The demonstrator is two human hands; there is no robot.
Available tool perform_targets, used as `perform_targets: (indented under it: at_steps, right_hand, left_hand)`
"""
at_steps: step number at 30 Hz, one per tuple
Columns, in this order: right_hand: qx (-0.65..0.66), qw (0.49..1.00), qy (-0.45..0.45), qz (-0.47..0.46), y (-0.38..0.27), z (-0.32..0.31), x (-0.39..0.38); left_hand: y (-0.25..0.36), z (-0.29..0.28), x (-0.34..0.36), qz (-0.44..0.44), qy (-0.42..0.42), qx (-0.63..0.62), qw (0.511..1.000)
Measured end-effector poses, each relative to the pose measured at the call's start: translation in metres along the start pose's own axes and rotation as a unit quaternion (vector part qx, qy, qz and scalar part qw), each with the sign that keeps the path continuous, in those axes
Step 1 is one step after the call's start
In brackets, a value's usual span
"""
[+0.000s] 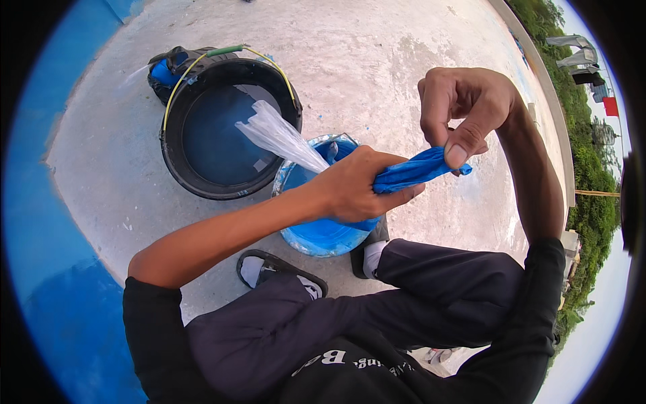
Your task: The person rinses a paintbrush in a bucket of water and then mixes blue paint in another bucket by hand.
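My left hand (353, 182) is closed round a bunched blue plastic sheet or cloth (410, 172); I cannot make out which. My right hand (468, 114) pinches its right end between thumb and fingers, higher up. A white translucent plastic piece (279, 135) reaches from behind my left hand toward the black bucket; I cannot tell if I hold it too. Below my hands stands a paint-smeared pail (323, 249) with bright blue liquid and a handled tool in it, partly hidden by my left hand and forearm.
A black bucket (202, 190) of murky bluish water stands at the upper left, a dark bag (168, 74) with something blue behind it. My sandalled feet (282, 276) are near the pail. Blue-painted surface (60, 283) lies left; a low ledge (565, 168), greenery and hanging clothes are right.
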State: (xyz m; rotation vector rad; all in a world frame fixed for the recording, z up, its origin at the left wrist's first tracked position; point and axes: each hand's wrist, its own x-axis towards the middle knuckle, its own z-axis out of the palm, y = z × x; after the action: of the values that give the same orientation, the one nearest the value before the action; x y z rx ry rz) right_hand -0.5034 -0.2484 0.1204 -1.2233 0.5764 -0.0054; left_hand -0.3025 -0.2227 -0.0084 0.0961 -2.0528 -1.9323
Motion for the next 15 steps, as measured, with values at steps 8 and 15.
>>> perform_targets:
  at_steps: [8, 15]
  right_hand:
    - [-0.305, 0.948, 0.002, 0.094, 0.064, 0.010, 0.070]
    - [-0.416, 0.906, -0.077, -0.019, 0.125, 0.005, 0.118]
  left_hand:
    - [0.002, 0.000, -0.104, -0.270, 0.083, 0.076, 0.956]
    - [-0.024, 0.056, -0.138, -0.446, 0.147, -0.247, 0.848]
